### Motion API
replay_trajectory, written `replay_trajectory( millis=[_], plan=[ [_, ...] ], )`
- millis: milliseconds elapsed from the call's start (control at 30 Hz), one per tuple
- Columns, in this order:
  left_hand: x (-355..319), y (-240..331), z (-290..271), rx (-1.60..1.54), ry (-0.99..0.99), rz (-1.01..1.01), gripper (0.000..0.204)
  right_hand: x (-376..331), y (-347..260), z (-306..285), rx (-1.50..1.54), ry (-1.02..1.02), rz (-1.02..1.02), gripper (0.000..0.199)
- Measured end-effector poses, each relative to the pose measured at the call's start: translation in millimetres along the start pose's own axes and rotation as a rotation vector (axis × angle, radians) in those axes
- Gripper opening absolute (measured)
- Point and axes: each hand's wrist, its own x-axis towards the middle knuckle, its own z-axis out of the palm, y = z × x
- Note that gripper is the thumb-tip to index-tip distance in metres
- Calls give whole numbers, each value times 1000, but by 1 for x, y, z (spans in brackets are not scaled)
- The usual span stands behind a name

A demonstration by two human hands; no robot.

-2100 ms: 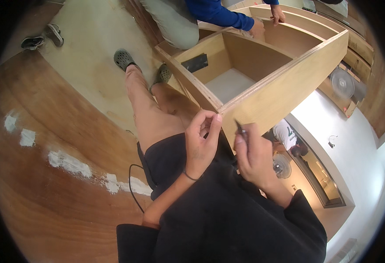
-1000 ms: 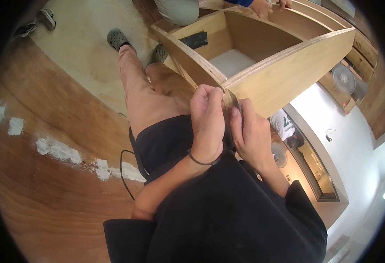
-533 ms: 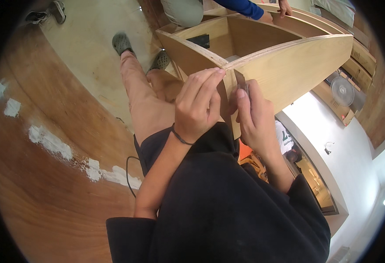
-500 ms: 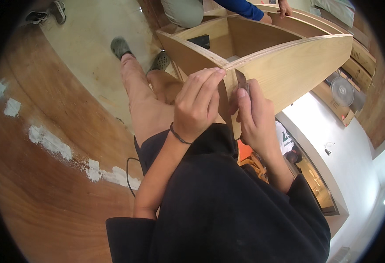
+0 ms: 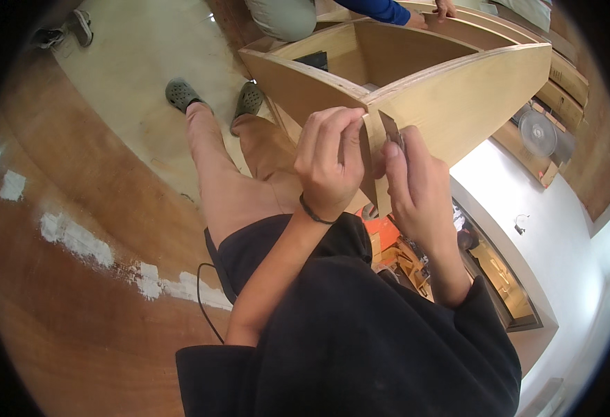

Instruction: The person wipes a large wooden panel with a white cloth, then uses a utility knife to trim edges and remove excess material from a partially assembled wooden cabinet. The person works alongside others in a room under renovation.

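A wooden cabinet (image 5: pixel 472 90) with open compartments stands in front of me, its near corner between my hands. My left hand (image 5: pixel 331 156) is closed, thumb and fingertips pinched at the top of that corner; anything between them is too small to make out. In my right hand (image 5: pixel 416 181) is a thin, dark metal blade (image 5: pixel 391 128), gripped between thumb and fingers. The blade points up and lies against the side panel beside the corner. A pale narrow edge (image 5: pixel 380 187) runs down from the corner between the two hands.
Another person's blue sleeve (image 5: pixel 381 10) and hands reach over the cabinet's far side. A brown wooden surface (image 5: pixel 76 313) with white filler patches lies at left. Long cartons (image 5: pixel 562 101) and a round clear-covered object (image 5: pixel 538 133) are at right. Orange items (image 5: pixel 383 233) show below the corner.
The cabinet sits slightly higher in view. My left fingers have curled in more at the corner. My right hand has shifted a little right, still gripping the blade.
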Motion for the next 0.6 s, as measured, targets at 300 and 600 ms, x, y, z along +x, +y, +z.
replay_trajectory(
  millis=[300,600],
  plan=[
    [-1,-3,2,1,7,30,16,2,-1,5,-86,34,-44,12],
    [-4,-6,2,-26,-8,37,20,4,-6,3,-139,-8,-24,10]
  ],
)
